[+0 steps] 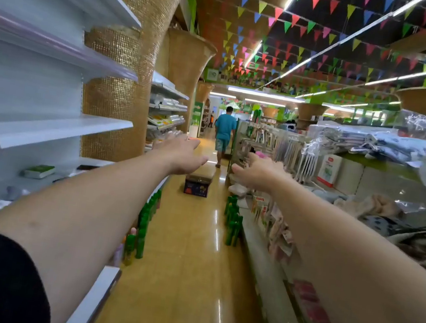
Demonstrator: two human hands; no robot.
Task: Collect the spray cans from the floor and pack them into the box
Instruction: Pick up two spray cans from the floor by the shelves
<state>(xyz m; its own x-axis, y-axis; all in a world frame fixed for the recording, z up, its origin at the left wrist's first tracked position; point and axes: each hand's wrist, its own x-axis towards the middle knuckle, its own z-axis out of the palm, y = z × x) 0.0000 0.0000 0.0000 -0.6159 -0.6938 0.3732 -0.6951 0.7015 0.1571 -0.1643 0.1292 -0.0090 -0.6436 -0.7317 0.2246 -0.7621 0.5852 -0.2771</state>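
Green spray cans stand on the shop floor in two rows: one row along the foot of the left shelving, another row along the right shelving. A dark box with a tan top sits on the floor farther down the aisle. Both my arms are stretched forward at chest height. My left hand and my right hand are held out with relaxed fingers, palms facing each other, holding nothing. Both hands are well above the cans and the box.
White, mostly bare shelves line the left. Stocked shelves with packets and folded textiles line the right. The yellow floor runs between them. A person in a blue shirt walks away down the aisle. A gold pillar stands left.
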